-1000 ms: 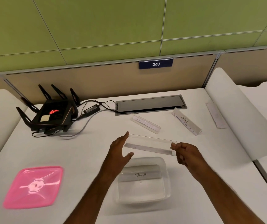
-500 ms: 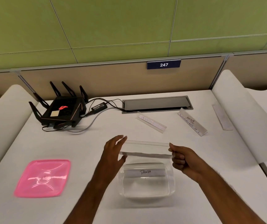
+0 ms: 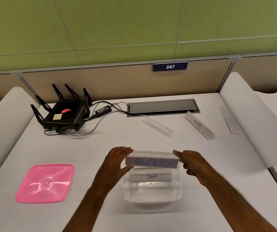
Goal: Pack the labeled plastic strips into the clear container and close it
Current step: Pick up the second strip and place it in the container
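A clear plastic strip (image 3: 152, 161) with a handwritten label hangs just above the far rim of the clear container (image 3: 152, 196). My left hand (image 3: 117, 160) pinches its left end and my right hand (image 3: 190, 162) pinches its right end. Inside the container a strip labelled PANDA (image 3: 149, 177) leans against the far wall. Two more labelled strips lie on the table beyond: one (image 3: 157, 127) in the middle, another (image 3: 199, 127) to its right. A further strip (image 3: 229, 120) lies by the right divider. The pink lid (image 3: 44, 182) rests flat at the left.
A black router (image 3: 64, 113) with antennas, its power brick (image 3: 103, 110) and cables sit at the back left. A grey cable hatch (image 3: 162, 107) is set into the table's far edge. White curved dividers (image 3: 244, 118) bound both sides.
Both hands have tilted the held strip so its label faces me and lowered it closer to the container's far rim. The view has shifted left.
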### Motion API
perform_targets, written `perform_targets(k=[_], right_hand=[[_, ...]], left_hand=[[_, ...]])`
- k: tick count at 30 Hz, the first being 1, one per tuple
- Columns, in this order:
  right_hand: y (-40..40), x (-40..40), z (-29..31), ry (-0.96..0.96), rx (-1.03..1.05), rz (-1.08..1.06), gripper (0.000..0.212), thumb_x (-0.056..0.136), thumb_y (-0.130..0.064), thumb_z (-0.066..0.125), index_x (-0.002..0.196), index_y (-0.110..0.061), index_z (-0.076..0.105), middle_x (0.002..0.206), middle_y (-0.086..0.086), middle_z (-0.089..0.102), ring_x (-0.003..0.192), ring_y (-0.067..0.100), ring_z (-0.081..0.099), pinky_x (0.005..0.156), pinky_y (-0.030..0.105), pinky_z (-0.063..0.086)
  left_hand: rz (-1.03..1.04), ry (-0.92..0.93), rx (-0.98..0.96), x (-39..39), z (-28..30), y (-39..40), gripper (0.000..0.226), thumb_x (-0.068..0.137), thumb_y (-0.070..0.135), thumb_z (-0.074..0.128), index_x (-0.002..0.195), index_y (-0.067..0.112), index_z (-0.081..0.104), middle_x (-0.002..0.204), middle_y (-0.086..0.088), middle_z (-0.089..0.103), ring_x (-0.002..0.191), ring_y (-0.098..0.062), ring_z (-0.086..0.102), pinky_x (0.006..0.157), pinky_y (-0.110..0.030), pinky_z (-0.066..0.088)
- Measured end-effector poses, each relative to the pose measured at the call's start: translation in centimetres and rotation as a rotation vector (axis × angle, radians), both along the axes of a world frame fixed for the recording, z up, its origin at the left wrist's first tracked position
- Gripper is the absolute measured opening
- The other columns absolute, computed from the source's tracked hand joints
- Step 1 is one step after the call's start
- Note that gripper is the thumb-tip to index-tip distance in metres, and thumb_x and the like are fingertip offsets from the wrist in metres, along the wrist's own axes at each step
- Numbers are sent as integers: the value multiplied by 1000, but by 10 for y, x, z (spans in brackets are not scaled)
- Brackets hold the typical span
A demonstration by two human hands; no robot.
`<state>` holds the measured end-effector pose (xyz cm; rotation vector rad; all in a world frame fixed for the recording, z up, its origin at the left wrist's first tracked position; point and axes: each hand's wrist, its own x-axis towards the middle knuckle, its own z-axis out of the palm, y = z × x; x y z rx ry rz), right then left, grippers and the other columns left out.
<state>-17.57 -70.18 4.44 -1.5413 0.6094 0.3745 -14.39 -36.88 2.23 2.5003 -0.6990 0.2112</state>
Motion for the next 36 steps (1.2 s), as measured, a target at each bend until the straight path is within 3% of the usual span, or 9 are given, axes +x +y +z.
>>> perform_targets(k=[3,5,7,9,13,19,21,25,36], right_hand=[[3,-3,-4,-20,-104,-5,47,81,-52,79,69,-21,46,76,4,44,65,17,38,53,29,33],[6,-6,-9,-93,-164,-13,42,87,-49,74,83,-13,53,85,2,59,74,20,52,60,32,43],[9,-10,-11,-188,-200,-27,26,93,-44,69,95,-18,65,102,-4,70,91,20,65,68,33,53],[10,-13,-13,-260,-188,-12,16,98,-37,64,103,-24,72,109,-6,73,103,18,68,75,34,58],[11,-19,-17,-333,-113,42,21,100,-34,61,116,-28,73,119,-7,73,110,11,67,83,32,60],[2,-30,-33,-450,-287,326,77,83,-33,83,148,-39,42,140,-29,54,131,-9,48,93,18,52],[-2,-32,-39,-471,-368,400,87,82,-31,85,151,-46,33,142,-34,48,136,-8,42,95,21,51],[-5,-33,-49,-495,-467,389,75,88,-33,78,146,-53,36,137,-29,55,132,-2,50,94,31,54],[-11,-35,-58,-485,-453,436,75,84,-46,79,146,-54,38,135,-33,55,130,-1,53,90,31,55]], left_hand=[[6,25,-14,-1,-3,0,63,80,43,77,136,27,56,135,20,55,129,-1,42,112,-11,26],[15,60,-20,-3,-5,1,64,77,41,82,134,27,58,133,22,54,127,0,43,110,-14,32],[29,99,-19,-4,-8,1,64,75,40,85,132,26,60,130,19,58,125,2,45,108,-12,33],[49,145,-16,-6,-9,1,63,74,41,85,131,26,61,127,16,59,121,7,41,105,-3,27],[107,240,-17,-8,-10,1,64,73,44,86,130,30,61,124,18,56,116,10,39,98,5,22],[188,386,-68,-8,-8,5,62,66,51,88,121,44,59,117,28,57,109,11,47,88,1,32],[193,457,-108,-7,-7,6,62,63,55,88,117,45,59,114,28,62,111,13,52,87,-5,38],[199,553,-166,-10,-9,5,66,56,61,87,114,48,58,107,36,65,108,25,49,79,-4,38],[193,656,-213,-13,-8,6,63,55,59,90,110,49,61,106,38,66,109,19,56,82,-15,42]])
